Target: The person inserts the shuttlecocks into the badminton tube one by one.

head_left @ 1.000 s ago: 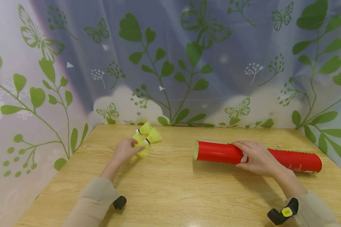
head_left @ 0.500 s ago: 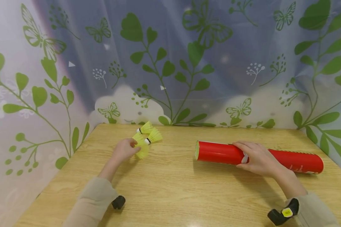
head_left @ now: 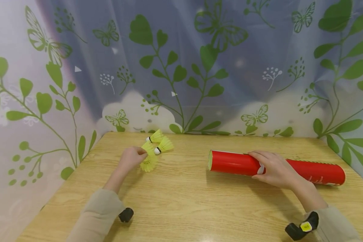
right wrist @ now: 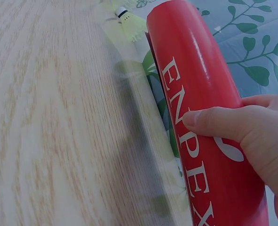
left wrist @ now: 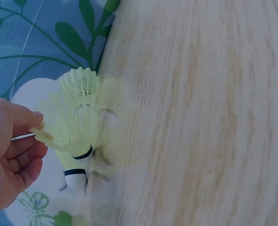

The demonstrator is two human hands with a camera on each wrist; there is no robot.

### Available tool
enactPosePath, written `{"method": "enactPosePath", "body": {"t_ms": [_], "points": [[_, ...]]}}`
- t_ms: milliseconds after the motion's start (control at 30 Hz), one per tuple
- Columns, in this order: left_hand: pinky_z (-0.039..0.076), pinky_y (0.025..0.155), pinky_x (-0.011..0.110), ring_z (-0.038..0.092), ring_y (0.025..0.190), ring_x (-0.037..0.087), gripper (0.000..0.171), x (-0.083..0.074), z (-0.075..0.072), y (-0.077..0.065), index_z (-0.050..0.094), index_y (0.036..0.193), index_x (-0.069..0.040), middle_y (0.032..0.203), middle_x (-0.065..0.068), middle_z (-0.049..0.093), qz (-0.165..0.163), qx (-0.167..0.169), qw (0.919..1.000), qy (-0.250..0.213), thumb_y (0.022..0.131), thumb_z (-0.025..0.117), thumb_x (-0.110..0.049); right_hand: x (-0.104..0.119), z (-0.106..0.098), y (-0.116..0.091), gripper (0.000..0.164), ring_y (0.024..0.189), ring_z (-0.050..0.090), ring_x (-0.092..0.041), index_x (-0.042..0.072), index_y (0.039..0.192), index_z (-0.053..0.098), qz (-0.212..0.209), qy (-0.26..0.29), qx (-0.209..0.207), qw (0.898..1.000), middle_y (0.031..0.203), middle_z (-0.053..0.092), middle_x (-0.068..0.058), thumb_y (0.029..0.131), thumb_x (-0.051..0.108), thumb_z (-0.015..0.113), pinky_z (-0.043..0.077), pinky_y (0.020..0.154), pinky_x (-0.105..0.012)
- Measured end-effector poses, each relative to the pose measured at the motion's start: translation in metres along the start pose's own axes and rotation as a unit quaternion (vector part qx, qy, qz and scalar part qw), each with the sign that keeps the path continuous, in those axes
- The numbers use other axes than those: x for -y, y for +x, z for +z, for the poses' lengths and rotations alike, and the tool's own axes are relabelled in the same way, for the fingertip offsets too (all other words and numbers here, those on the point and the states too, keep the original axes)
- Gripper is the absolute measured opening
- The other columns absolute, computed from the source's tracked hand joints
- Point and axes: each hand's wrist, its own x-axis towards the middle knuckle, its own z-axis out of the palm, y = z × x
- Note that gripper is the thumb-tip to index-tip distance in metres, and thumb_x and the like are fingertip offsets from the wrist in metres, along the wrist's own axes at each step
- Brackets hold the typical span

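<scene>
At the table's far left, my left hand pinches the skirt edge of a yellow shuttlecock, whose open end faces towards me. Right beside it lie other yellow shuttlecocks, one with its white cork pointing left and another farther back. In the left wrist view, thumb and finger meet on the rim of the pale skirt, which partly covers the shuttlecocks behind. My right hand grips a long red shuttlecock tube round its middle. White lettering runs down the tube in the right wrist view; its left end is open.
The wooden table reaches back to a curtain printed with leaves and butterflies. More printed cloth hangs along the left side. A black device is strapped at my right wrist, another at the left.
The shuttlecock in my left hand has turned, its skirt's opening swinging down and towards me. My right hand keeps its grip on the tube, which stays in place.
</scene>
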Motion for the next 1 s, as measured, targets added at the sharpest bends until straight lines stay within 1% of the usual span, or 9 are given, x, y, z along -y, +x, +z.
{"method": "enactPosePath", "body": {"t_ms": [167, 300, 433, 600, 733, 933, 1000], "points": [[0.05, 0.08, 0.045, 0.062, 0.096, 0.034, 0.02, -0.002, 0.0, 0.002, 0.071, 0.098, 0.004, 0.1, 0.019, 0.067, 0.018, -0.017, 0.9997, 0.0, 0.087, 0.06, -0.01, -0.001, -0.001, -0.001, 0.075, 0.104, 0.055, -0.035, 0.001, 0.123, 0.055, -0.001, -0.002, -0.001, 1.0, 0.116, 0.059, -0.017, 0.06, 0.026, 0.087, 0.042, 0.083, -0.056], [0.05, 0.079, 0.045, 0.062, 0.094, 0.034, 0.02, -0.008, 0.0, 0.002, 0.071, 0.097, 0.004, 0.099, 0.019, 0.067, 0.025, -0.019, 0.9995, -0.006, 0.088, 0.06, -0.01, -0.001, -0.002, -0.003, 0.075, 0.104, 0.055, -0.034, 0.0, 0.122, 0.055, -0.003, -0.002, -0.005, 1.0, 0.116, 0.059, -0.017, 0.059, 0.025, 0.087, 0.042, 0.083, -0.056], [0.051, 0.079, 0.044, 0.063, 0.094, 0.033, 0.021, -0.013, 0.001, 0.002, 0.07, 0.099, 0.004, 0.099, 0.019, 0.067, 0.018, -0.012, 0.9995, -0.024, 0.088, 0.061, -0.012, -0.001, -0.003, -0.003, 0.074, 0.103, 0.055, -0.034, 0.0, 0.122, 0.056, -0.005, -0.003, -0.004, 1.0, 0.115, 0.059, -0.017, 0.059, 0.025, 0.087, 0.042, 0.082, -0.056], [0.051, 0.078, 0.041, 0.063, 0.094, 0.031, 0.023, -0.021, 0.003, 0.002, 0.07, 0.101, 0.003, 0.101, 0.017, 0.067, 0.011, -0.009, 0.9983, -0.057, 0.089, 0.061, -0.013, -0.002, -0.006, -0.001, 0.074, 0.103, 0.055, -0.035, 0.001, 0.123, 0.054, 0.005, 0.0, 0.005, 1.0, 0.116, 0.059, -0.018, 0.061, 0.025, 0.086, 0.043, 0.083, -0.056], [0.051, 0.076, 0.039, 0.063, 0.092, 0.029, 0.022, -0.028, 0.005, 0.003, 0.07, 0.101, 0.002, 0.1, 0.017, 0.067, 0.019, -0.009, 0.9974, -0.069, 0.088, 0.061, -0.013, -0.002, -0.007, 0.0, 0.073, 0.104, 0.054, -0.035, 0.001, 0.123, 0.054, 0.007, 0.002, 0.007, 1.0, 0.117, 0.058, -0.018, 0.062, 0.024, 0.086, 0.042, 0.083, -0.056], [0.051, 0.078, 0.039, 0.063, 0.093, 0.029, 0.019, -0.036, 0.011, 0.003, 0.069, 0.101, 0.002, 0.101, 0.015, 0.067, 0.038, -0.019, 0.995, -0.09, 0.087, 0.063, -0.01, -0.003, -0.005, 0.0, 0.074, 0.101, 0.056, -0.034, 0.0, 0.122, 0.056, -0.007, 0.003, -0.009, 1.0, 0.116, 0.059, -0.017, 0.059, 0.024, 0.087, 0.044, 0.082, -0.055], [0.051, 0.078, 0.039, 0.062, 0.093, 0.028, 0.019, -0.04, 0.012, 0.003, 0.069, 0.1, 0.001, 0.1, 0.014, 0.067, 0.035, -0.017, 0.9939, -0.104, 0.087, 0.063, -0.011, -0.002, -0.005, -0.001, 0.074, 0.101, 0.056, -0.034, 0.001, 0.122, 0.056, -0.007, 0.004, -0.012, 1.0, 0.116, 0.059, -0.017, 0.059, 0.024, 0.087, 0.044, 0.081, -0.055]]}}
